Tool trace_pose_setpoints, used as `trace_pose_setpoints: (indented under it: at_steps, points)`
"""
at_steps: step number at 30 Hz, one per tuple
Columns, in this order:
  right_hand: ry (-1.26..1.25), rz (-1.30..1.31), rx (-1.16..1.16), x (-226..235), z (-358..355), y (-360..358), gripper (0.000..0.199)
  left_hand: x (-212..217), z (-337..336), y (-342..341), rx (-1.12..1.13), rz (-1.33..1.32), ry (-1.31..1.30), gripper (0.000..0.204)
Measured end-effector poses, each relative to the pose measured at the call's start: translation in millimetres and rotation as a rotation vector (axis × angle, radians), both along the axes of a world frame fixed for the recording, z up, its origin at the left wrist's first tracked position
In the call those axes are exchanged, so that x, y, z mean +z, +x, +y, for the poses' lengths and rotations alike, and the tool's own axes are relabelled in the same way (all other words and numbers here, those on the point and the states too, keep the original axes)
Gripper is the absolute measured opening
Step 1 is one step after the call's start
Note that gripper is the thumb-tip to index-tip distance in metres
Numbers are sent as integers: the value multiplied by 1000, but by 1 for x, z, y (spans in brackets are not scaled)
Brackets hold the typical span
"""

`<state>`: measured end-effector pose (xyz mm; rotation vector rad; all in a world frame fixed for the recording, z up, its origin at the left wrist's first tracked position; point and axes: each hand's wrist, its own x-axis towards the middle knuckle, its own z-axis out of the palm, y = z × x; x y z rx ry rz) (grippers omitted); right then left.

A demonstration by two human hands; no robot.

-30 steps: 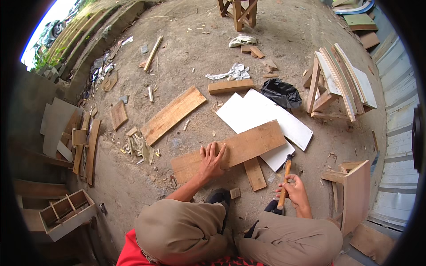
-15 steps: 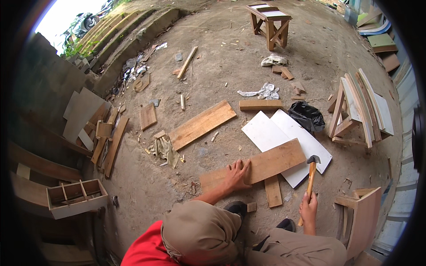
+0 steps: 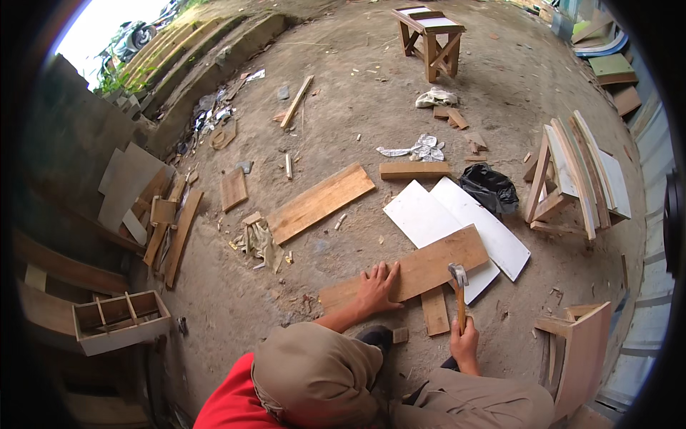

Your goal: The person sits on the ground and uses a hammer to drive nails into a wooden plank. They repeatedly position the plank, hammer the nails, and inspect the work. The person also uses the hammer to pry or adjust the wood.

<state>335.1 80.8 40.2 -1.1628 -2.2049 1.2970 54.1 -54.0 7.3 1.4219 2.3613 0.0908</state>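
Note:
My left hand (image 3: 377,288) lies with fingers spread on a brown wooden board (image 3: 441,263), pressing down near its middle. In my right hand (image 3: 464,346) is a claw hammer (image 3: 461,304), gripped round its wooden handle. The metal head is over or close to the board's right end; whether it touches the wood I cannot tell. That end of the board overlaps two white panels (image 3: 500,247) on the ground. A shorter wooden strip (image 3: 434,312) sticks out from beneath the board toward me, and a small wood block (image 3: 400,334) lies beside my foot.
Beyond the board are a loose plank (image 3: 321,202), a thick wooden bar (image 3: 414,170) and a black plastic bag (image 3: 489,187). Wooden frames with white panels (image 3: 580,179) stand right. A small stool (image 3: 430,39) is far off. A divided wooden box (image 3: 123,323) stands left.
My right hand has brought the hammer leftward, its head moving from beside the board's right end to over or near it. My left hand stays on the board. The view has shifted slightly.

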Motion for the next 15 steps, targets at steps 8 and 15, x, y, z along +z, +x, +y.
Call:
trace_pose_setpoints:
  at_steps: [8,15]
  points:
    - [33,40,-104,-7,7,4,38,14,23,-2,52,-104,-93,123]
    - [37,40,-91,6,18,-8,38,-9,28,2,64,-134,-28,122]
